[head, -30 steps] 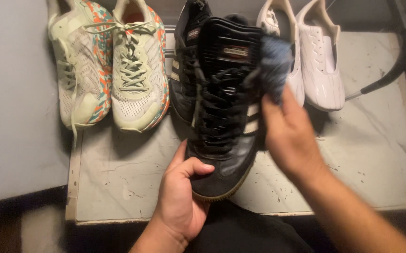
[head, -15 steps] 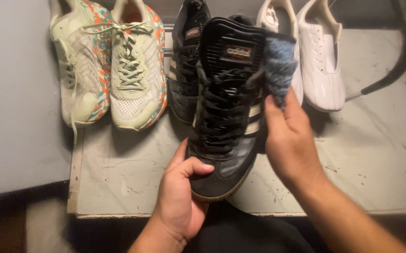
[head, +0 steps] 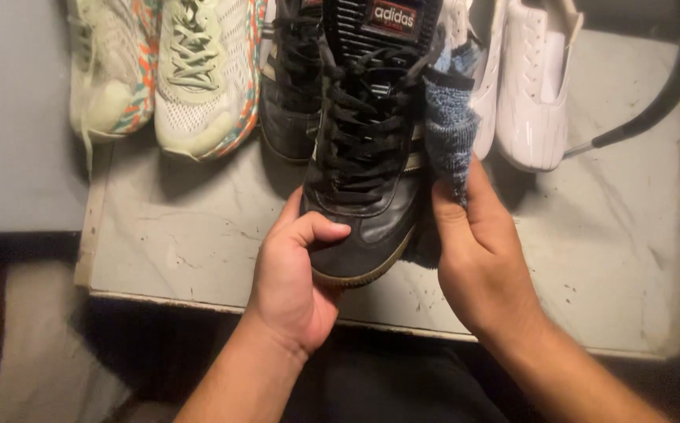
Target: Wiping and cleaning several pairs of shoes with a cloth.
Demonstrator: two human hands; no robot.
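A pale marble slab (head: 199,243) with dark specks and thin cracks is serving as the work surface, lit dimly, with its near edge running across the lower part of the view. A grey wall (head: 10,117) is rising at 9 o'clock of the slab, and dark floor is showing below it. A dark curved bar (head: 653,102) is crossing the slab's corner at 2 o'clock.

Shoes are lining the far edge. At 11 o'clock a pair of pale green mesh trainers (head: 191,78) with orange and teal patches is standing toes toward the person. At 1 o'clock a pair of white shoes (head: 532,94) is standing the same way. Between them a second black shoe (head: 289,102) is sitting on the slab, just beside the lifted one.

The black shoe (head: 363,157), laced, with pale side stripes and a tan sole edge, is lying at the centre, toe pointing to 6 o'clock. The left hand (head: 293,282) is gripping its toe from 7 o'clock, thumb curling over the toe cap and fingers wrapping underneath. The right hand (head: 477,258) is sitting at 4 o'clock of the shoe, closing on a blue cloth (head: 448,137) and pressing it against the shoe's striped side. The cloth is reaching up from the fingertips toward 12 o'clock, touching the shoe along its side and partly covering one white shoe behind.
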